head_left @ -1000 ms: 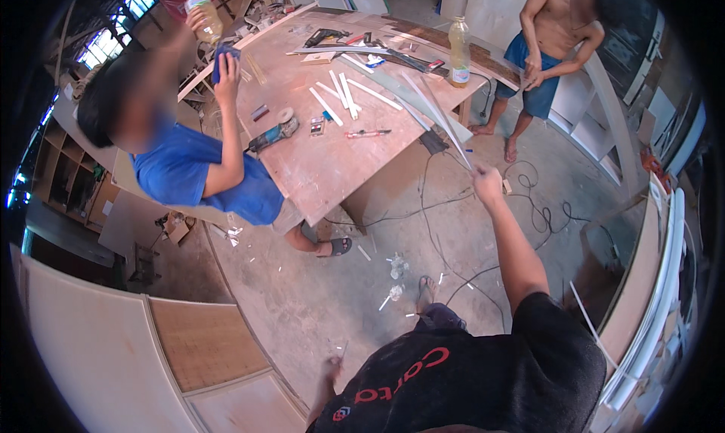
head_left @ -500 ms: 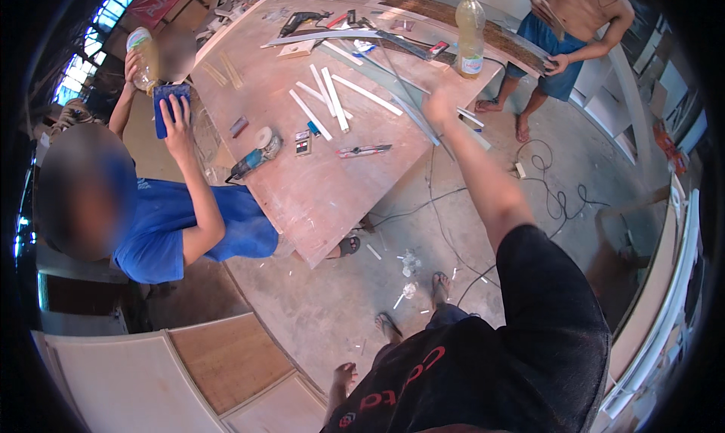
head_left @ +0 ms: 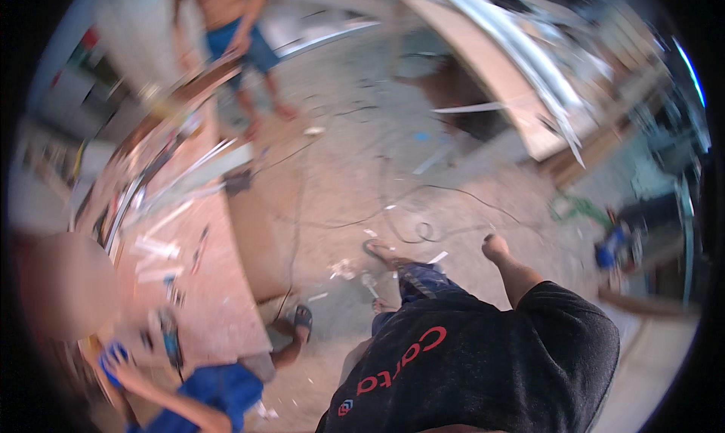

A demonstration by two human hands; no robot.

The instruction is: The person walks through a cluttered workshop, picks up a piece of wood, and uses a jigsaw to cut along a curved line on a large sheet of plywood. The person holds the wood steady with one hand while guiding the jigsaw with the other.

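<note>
My right hand (head_left: 495, 247) hangs over the floor at the end of my bent right arm, right of my feet. Its fingers look curled in; blur hides whether anything is in them. It is apart from the table, and nearest to it is a thin dark cable (head_left: 483, 199) looping across the concrete floor (head_left: 340, 161). My left hand is out of view. To the left stands the work table (head_left: 219, 297), with white strips (head_left: 157, 248), a blue-grey angle grinder (head_left: 171, 338) and a slim red-and-grey tool (head_left: 200, 249) on it.
A co-worker in blue (head_left: 208, 399) is at the table's near end, a hand on a blue object (head_left: 113, 361). Another person in blue shorts (head_left: 264, 53) stands beyond the table. Long panels and white strips (head_left: 521, 63) lie stacked at the far right. Scraps litter the floor.
My view has swung to the right, so the table now lies at the left. My right hand has gone from beside the table's edge to over the floor. My left hand has left the view.
</note>
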